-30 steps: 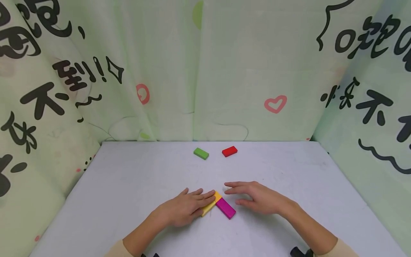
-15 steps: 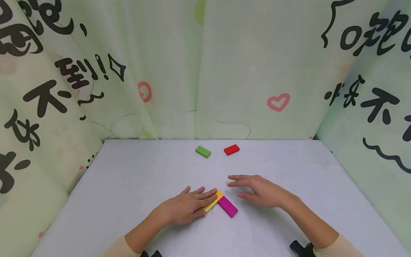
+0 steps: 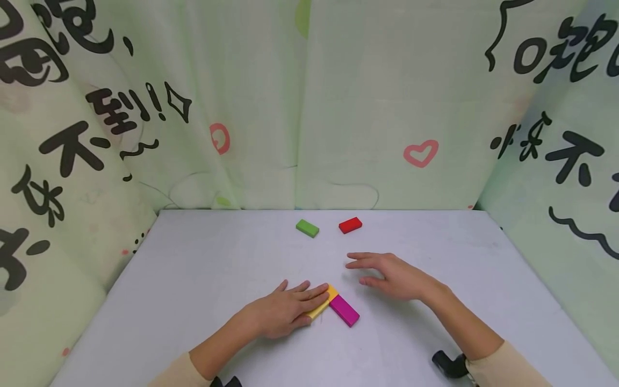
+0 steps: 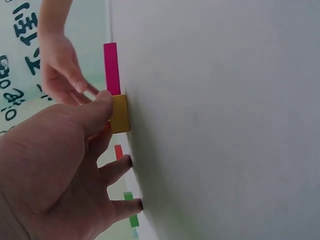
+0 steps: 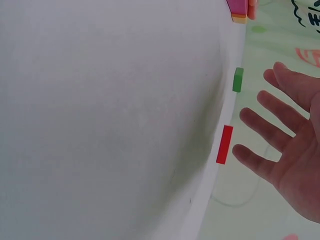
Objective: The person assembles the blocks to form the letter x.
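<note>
Yellow block point(image 3: 332, 291) under the left hand point(image 3: 280, 314), magenta block point(image 3: 344, 310) touching it at a corner.
From where I stand, the left fingers lie extended across the yellow block; the right hand point(image 3: 401, 277) hovers over the table point(image 3: 217, 252), fingers apart; green block point(image 3: 307, 228) and red block point(image 3: 350, 225) rest separately toward the curtain point(image 3: 348, 107).

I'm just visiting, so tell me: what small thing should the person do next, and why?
I'd probably move the right hand toward the red block. That hand holds nothing and its fingers are spread, while the left hand touches the yellow block. In the head view, the red block also lies nearer the right hand than the green block.
</note>
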### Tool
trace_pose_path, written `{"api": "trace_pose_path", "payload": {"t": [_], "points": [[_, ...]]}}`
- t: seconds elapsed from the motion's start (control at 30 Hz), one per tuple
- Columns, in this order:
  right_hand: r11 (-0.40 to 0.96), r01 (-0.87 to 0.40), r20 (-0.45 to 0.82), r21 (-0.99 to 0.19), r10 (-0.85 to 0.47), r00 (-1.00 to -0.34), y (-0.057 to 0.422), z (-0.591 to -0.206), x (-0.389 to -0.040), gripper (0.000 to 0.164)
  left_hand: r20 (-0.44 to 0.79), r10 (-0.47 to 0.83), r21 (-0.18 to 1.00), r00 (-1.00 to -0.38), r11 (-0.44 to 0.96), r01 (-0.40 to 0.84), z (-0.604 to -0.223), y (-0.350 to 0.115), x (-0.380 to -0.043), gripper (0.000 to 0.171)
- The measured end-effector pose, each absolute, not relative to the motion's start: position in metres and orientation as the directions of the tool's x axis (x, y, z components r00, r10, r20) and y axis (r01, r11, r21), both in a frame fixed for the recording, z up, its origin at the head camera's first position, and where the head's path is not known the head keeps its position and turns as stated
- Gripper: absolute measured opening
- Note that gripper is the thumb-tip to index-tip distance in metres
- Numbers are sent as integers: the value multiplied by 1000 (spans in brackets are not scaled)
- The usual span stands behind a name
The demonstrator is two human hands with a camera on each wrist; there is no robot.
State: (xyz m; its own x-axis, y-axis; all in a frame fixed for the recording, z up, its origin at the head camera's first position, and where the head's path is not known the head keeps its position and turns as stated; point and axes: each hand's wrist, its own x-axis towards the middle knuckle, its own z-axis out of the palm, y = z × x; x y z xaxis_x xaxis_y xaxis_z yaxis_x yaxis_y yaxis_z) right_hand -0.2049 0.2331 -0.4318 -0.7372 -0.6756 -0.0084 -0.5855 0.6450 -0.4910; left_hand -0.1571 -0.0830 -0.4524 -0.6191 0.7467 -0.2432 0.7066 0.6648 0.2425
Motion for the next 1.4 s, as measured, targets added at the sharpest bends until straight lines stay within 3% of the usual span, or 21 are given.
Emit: {"api": "trace_pose_path", "payload": {"t": [0.73, 1.4], "points": [[721, -480, 33, -500, -538, -842, 240, -429, -238, 44, -253, 745, 229, -618, 667, 709, -455, -83, -157, 64], [753, -432, 61, -497, -466, -883, 239, -433, -267, 42, -283, 732, 254, -620, 680, 688, -454, -82, -159, 64]]}}
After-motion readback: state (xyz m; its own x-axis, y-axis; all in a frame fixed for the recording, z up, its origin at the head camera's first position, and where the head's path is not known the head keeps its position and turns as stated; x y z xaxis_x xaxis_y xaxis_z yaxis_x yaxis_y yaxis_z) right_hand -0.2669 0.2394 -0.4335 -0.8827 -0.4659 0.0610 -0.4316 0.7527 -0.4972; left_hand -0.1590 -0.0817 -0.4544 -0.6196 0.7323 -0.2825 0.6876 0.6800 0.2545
